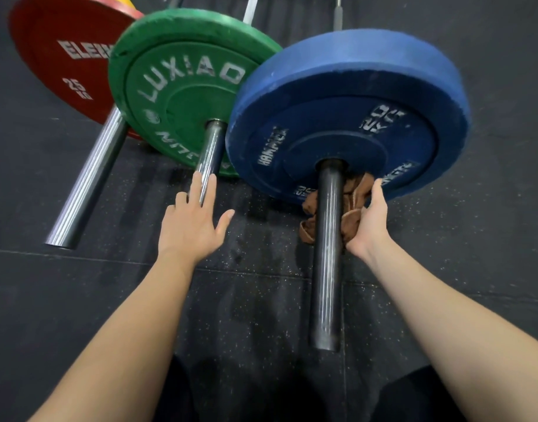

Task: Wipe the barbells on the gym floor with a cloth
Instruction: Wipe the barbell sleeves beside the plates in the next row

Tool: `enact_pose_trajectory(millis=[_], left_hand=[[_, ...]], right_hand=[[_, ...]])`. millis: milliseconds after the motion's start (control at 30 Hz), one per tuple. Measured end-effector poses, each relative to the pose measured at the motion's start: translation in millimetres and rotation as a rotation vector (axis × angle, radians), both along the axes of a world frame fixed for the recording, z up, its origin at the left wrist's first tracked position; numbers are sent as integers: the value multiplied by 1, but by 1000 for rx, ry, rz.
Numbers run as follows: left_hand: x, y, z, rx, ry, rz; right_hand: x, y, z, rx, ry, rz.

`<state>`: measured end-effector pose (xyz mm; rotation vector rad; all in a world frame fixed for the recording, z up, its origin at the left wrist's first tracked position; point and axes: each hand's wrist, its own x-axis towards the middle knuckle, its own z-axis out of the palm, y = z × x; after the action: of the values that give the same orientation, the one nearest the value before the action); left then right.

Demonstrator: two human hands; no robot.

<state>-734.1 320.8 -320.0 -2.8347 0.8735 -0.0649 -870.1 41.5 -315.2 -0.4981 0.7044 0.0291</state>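
Three barbells lie side by side on the black gym floor. The right one has a blue plate (346, 117) and a dark sleeve (327, 263) pointing toward me. My right hand (369, 220) grips a brown cloth (356, 190) pressed against that sleeve just below the blue plate; part of the cloth shows on the sleeve's left side. The middle barbell has a green plate (182, 86) and a shiny sleeve (211, 150). My left hand (191, 220) rests on the end of this sleeve with fingers straight.
A third barbell at the left carries a red plate (60, 62) and a chrome sleeve (88, 184). Thin bar shafts (338, 13) run away behind the plates. Black speckled rubber flooring (255, 300) surrounds everything. My dark-clothed legs fill the bottom edge.
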Motion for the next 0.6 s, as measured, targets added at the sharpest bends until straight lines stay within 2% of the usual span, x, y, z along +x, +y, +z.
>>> enact_pose_trajectory(millis=[333,500,600], left_hand=[[0,2,-1,-17,7,0],[-1,3,1,-21,16,5],[-2,2,4,-20,28,7]], right_hand=[[-65,34,3,-58,199,86],[-85,48,-8,-315,380,59],[-108,50,-34,-387,471,96]])
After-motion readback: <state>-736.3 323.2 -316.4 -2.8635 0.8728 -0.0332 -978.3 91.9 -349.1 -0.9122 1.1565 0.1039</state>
